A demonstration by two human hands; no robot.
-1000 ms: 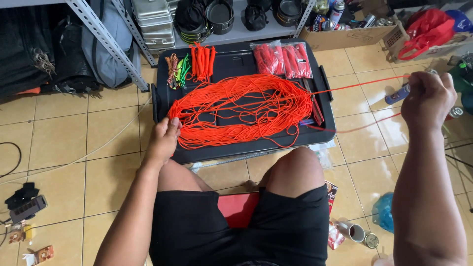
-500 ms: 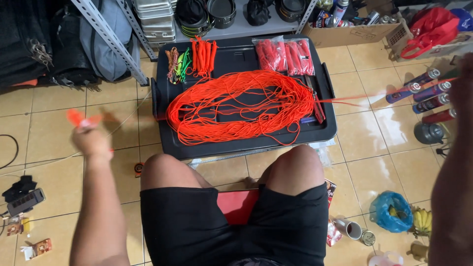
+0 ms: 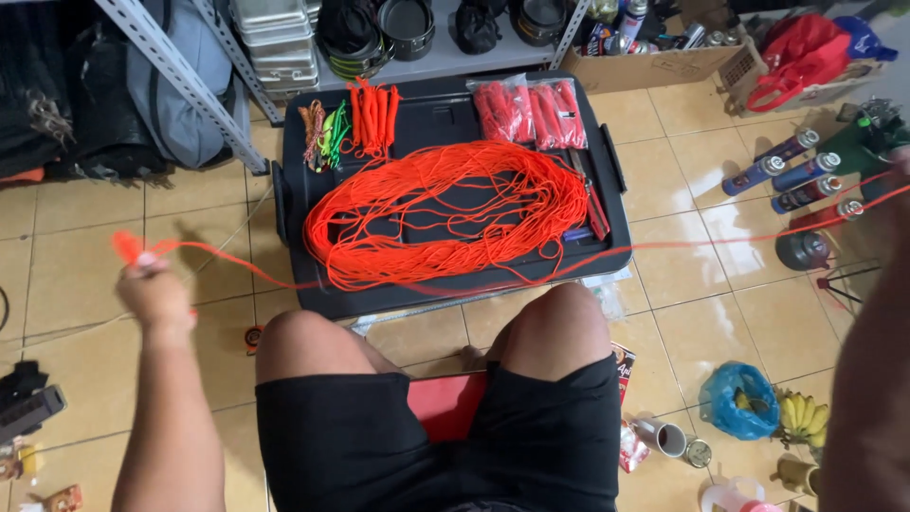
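I sit on a red stool facing a black plastic lid [image 3: 289, 204] on the tiled floor. A big loose pile of orange cord [image 3: 445, 213] lies on the lid. My left hand [image 3: 152, 296] is raised out to the left, pinching the cord's end, which sticks up above the fingers. From there one strand runs taut across my knees to the right edge. My right hand [image 3: 899, 175] is mostly cut off by that edge, where the strand reaches it. Bundles of orange cord [image 3: 373, 114] and packets of red cord [image 3: 531, 109] lie at the lid's far side.
A metal shelf rack [image 3: 180, 81] with pots and tins stands behind the lid, with a grey bag [image 3: 180, 114] to its left. Spray cans [image 3: 791, 171] lie on the floor at right. A blue plastic bag [image 3: 739, 398], bananas [image 3: 801, 412] and cups [image 3: 668, 438] sit by my right leg.
My left hand left the lid's edge and swung out left holding the cord end. My right hand pulled farther right, nearly out of view. A strand now stretches between them.
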